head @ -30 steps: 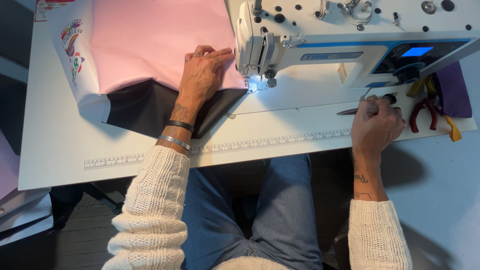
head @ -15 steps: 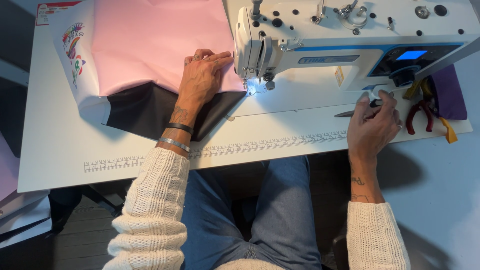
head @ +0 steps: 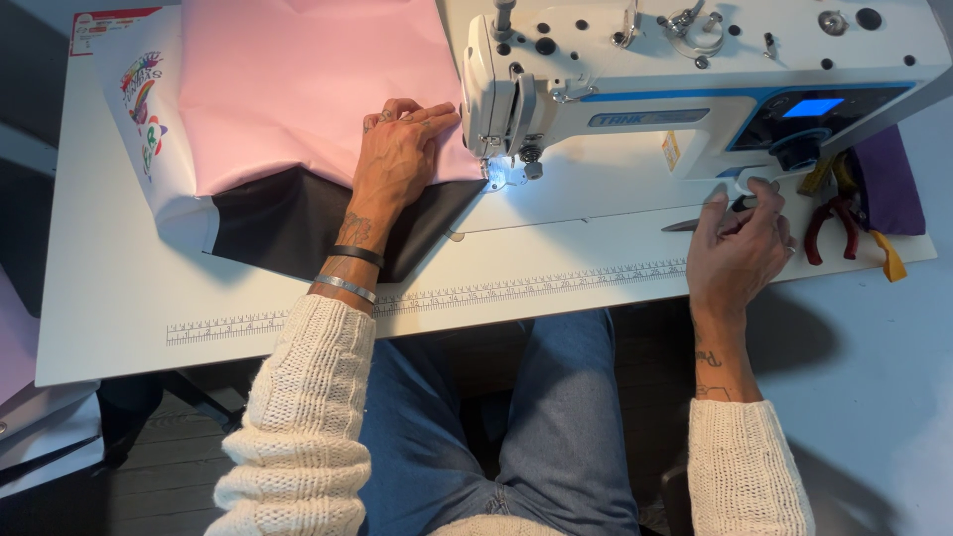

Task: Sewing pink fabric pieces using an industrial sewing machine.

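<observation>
While my left hand point(head: 400, 159) keeps flat on the pink fabric point(head: 298, 89), fingers together and pressed down just left of the needle point(head: 493, 177), my right hand point(head: 740, 253) has moved. A second ago it lay lower on the white table point(head: 119, 288), beside the scissors point(head: 695, 224); half a second ago it had lifted toward the base of the sewing machine point(head: 695, 89); now its fingers are curled up against the machine's lower right corner, below the blue screen point(head: 811, 107). Fingertips seem to touch a small pale part there; whether they pinch it or only press it, I cannot tell. Fabric has not shifted: pink layer on top, black layer point(head: 298, 223) folded out beneath it, edge sitting at the lit spot under the needle. Red pliers point(head: 829, 223) and a purple cloth point(head: 886, 179) lie just right of my right hand, untouched. Reading it: cloth held in place, right hand busy at the machine, stitching apparently not running at this moment.
</observation>
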